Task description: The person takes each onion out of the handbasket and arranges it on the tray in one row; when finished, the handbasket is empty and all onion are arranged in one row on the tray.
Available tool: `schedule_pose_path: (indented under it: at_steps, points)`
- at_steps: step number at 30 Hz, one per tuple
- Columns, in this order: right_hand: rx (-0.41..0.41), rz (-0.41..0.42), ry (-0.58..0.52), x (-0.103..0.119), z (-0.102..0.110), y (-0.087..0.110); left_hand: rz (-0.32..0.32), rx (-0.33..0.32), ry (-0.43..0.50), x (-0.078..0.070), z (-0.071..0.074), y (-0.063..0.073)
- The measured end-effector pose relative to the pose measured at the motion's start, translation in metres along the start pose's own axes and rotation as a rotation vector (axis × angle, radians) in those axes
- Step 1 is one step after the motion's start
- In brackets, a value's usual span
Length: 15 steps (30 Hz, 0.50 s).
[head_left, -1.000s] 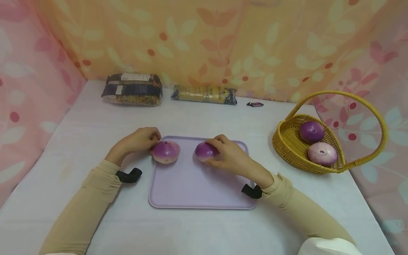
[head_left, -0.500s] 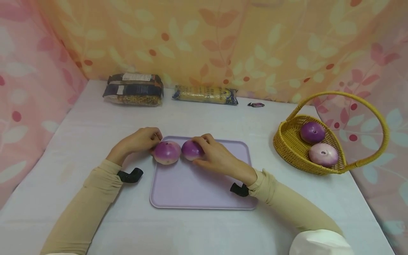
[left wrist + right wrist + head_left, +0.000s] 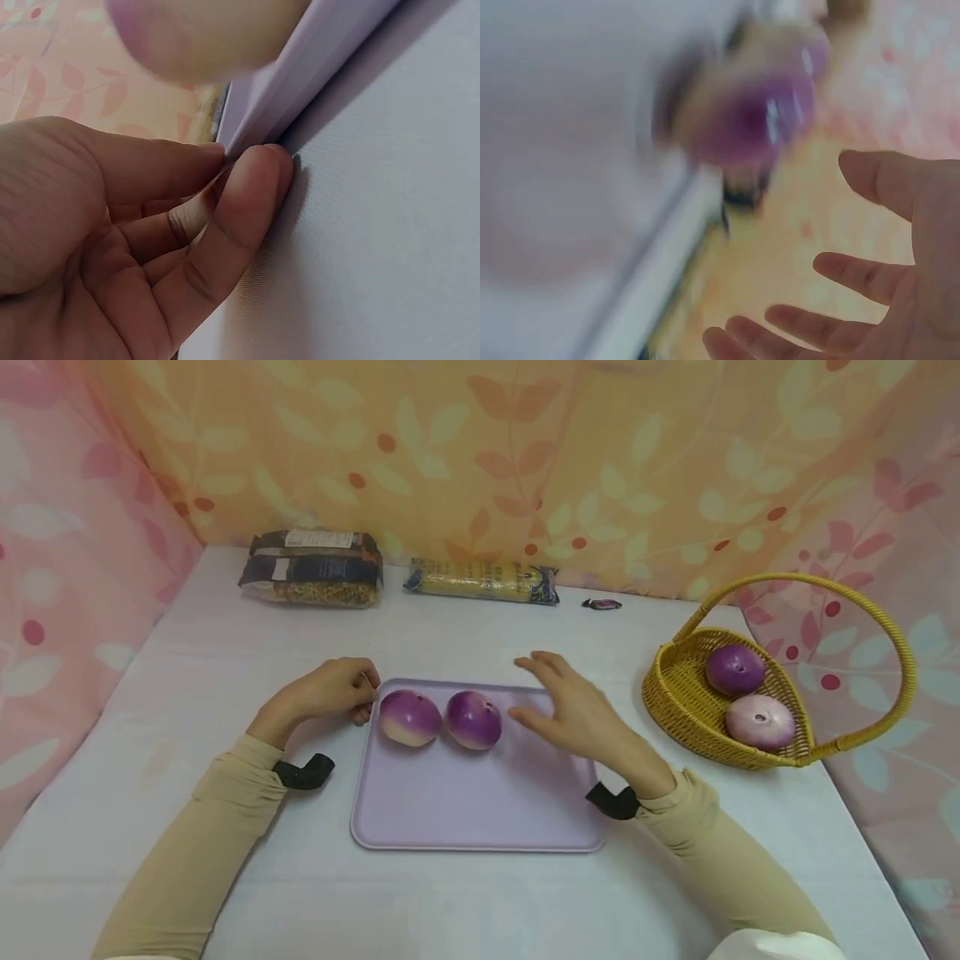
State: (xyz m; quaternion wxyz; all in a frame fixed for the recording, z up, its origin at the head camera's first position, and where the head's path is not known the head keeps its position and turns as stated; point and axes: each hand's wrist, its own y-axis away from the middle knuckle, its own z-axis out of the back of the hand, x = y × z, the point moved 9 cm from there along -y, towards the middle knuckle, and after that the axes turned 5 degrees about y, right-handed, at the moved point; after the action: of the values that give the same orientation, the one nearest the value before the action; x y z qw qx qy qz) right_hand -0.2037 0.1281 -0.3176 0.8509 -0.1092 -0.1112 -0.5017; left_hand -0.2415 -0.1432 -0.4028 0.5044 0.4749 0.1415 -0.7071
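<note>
On the lilac tray (image 3: 480,802) two round purple-and-white vegetables, turnip-like, sit side by side near its far left corner: a paler left one (image 3: 410,718) and a deeper purple right one (image 3: 474,721). My left hand (image 3: 333,689) pinches the tray's rim at that corner, thumb against the edge and fingers curled beneath, as the left wrist view shows at the rim (image 3: 259,112). Above the tray's right part hovers my right hand (image 3: 573,706), fingers spread and holding nothing, apart from the right vegetable. The right wrist view has the vegetables (image 3: 754,112) blurred beyond the open fingers (image 3: 859,274).
A yellow wicker basket (image 3: 675,727) with a tall handle stands at the right, holding two more such vegetables (image 3: 735,670). Along the back lie a dark bag of grain-like food (image 3: 311,570), a yellow packet (image 3: 480,581) and a small wrapped candy (image 3: 602,604).
My right hand moved the deeper purple vegetable left against the other one, then let go and drew back to the right. The left vegetable shifted slightly right. My left hand stayed at the corner.
</note>
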Motion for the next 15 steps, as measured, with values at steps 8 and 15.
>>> schedule_pose_path:
  at_steps: [8, 15]
  points:
    - [-0.173, -0.372, 0.179, -0.132, 0.095, 0.07, 0.004, 0.003, -0.006, -0.002, 0.001, 0.0]
    - [0.137, -0.64, 0.317, -0.227, 0.093, 0.126, 0.027, 0.008, 0.011, 0.003, -0.001, -0.001]
